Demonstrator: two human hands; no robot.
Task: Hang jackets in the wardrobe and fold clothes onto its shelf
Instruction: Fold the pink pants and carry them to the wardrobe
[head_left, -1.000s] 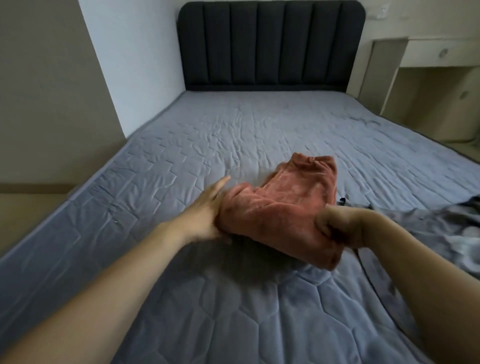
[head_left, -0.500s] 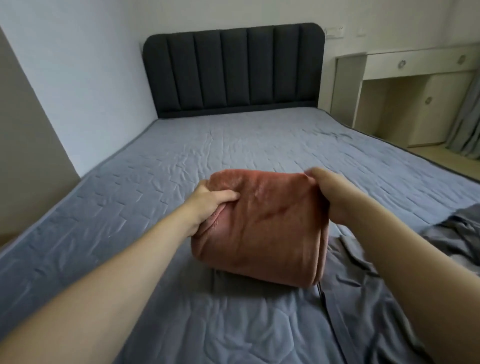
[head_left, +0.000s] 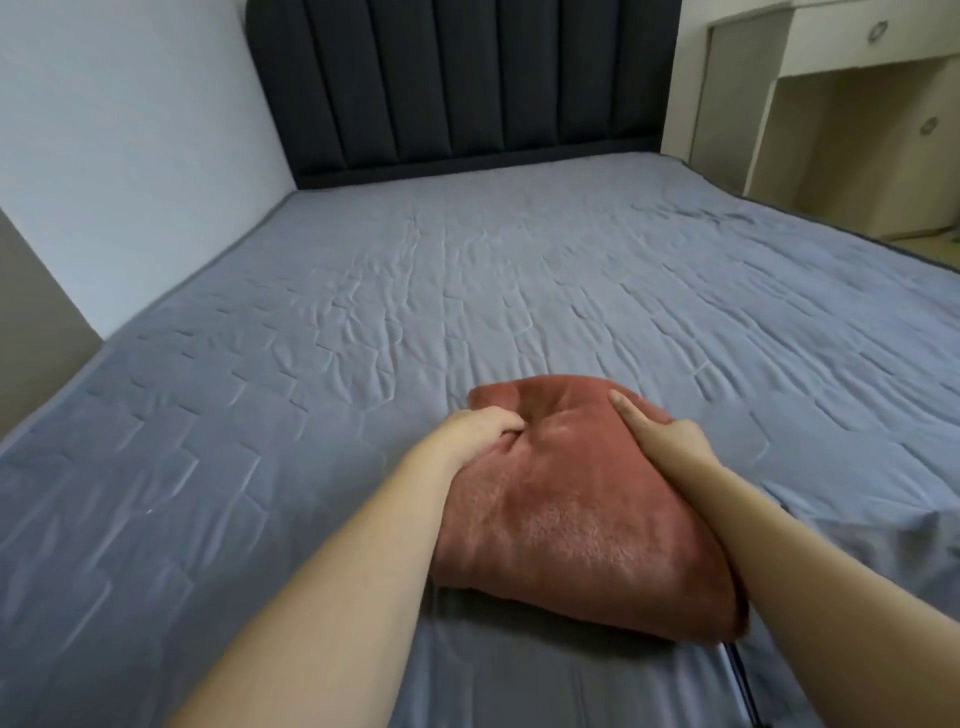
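Head view: a folded garment (head_left: 566, 499) of rust-coloured fleece is seen on the bed (head_left: 467, 291), near its front edge. The left hand (head_left: 475, 434) is set at the garment's left upper edge, its fingers curled into the cloth and pinching a fold. The right hand (head_left: 657, 434) is laid along the right side with fingers straight and flat against the fabric, pressing it.

Surroundings: the bed is covered by a grey quilted sheet, creased across the middle. A dark padded headboard (head_left: 467, 83) is noted at the far end. A pale wall (head_left: 119, 145) adjoins the bed on the left. A cream desk (head_left: 852, 104) with round knobs stands at the far right. A grey cloth (head_left: 597, 680) lies under and in front of the garment; what it is cannot be told. Both forearms cross the foreground and hide the garment's side edges.

Against the frame half a second earlier: the garment was then held raised between both hands, each gripping an upper corner. It is now lowered flat, and the right hand's grip has been released to a flat press.
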